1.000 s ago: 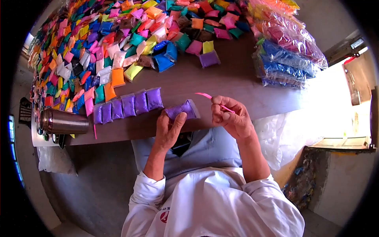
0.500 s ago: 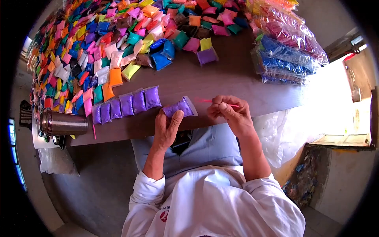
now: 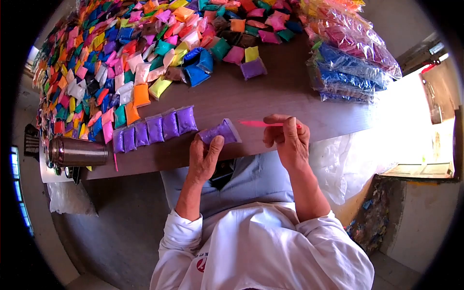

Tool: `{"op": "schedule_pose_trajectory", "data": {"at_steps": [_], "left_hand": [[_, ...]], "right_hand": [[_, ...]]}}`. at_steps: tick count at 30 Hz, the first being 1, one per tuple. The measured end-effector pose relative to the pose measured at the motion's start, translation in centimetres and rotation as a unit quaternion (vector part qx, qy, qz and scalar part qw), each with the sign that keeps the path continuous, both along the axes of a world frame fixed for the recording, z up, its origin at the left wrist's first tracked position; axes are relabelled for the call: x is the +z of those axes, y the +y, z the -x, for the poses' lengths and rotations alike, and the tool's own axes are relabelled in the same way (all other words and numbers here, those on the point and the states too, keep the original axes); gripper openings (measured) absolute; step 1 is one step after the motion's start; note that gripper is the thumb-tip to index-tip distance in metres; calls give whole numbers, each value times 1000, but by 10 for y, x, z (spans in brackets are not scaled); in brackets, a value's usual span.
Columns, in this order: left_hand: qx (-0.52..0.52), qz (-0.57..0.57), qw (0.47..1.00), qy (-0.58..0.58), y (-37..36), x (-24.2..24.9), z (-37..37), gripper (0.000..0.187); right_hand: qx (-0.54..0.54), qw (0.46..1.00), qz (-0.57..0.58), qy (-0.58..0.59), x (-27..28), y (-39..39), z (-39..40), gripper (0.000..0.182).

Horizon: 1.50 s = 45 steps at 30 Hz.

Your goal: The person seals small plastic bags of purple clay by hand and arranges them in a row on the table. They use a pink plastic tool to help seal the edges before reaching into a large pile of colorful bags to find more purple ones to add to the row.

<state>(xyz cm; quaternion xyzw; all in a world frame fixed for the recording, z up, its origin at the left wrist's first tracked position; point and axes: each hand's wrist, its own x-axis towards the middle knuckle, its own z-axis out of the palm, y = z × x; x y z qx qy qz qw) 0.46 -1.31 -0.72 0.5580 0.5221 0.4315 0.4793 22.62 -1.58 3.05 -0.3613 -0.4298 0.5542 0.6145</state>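
Observation:
My left hand (image 3: 203,157) is closed around a small clear packet of purple clay (image 3: 220,133), thumb on its near side and its sealed end pointing right. My right hand (image 3: 290,140) pinches a thin pink plastic stick (image 3: 258,123). The stick points left towards the packet's end, with a gap between them. To the left of my left hand, a row of several similar purple packets (image 3: 155,129) lies side by side on the brown table (image 3: 285,92).
A large heap of colourful packets (image 3: 140,72) covers the table's far left. Clear bags of coloured packets (image 3: 355,72) are stacked at the far right. A metal flask (image 3: 79,151) lies at the left edge, near another pink stick (image 3: 115,161). One purple packet (image 3: 253,68) lies farther back.
My right hand has turned and its fingers have shifted on the pink stick, which now shows wider and more of its length. My left hand and the packet have hardly moved.

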Motion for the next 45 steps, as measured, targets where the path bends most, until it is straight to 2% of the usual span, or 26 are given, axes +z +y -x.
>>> {"op": "schedule_pose_trajectory", "data": {"at_steps": [6,24,37,45], "left_hand": [[-16,5,1000,18,2,-10,4,62],[-14,-64,994,91,2,-2,-1,56],[-8,-48,994,97,0,-1,-2,56],[-6,-75,992,100,1,-3,-3,51]], "right_hand": [[22,998,2,-57,12,-5,3,46],[16,997,-22,-77,8,0,5,44],[12,995,-13,-98,8,-1,0,46],[0,996,2,-86,6,-1,3,46]]}}
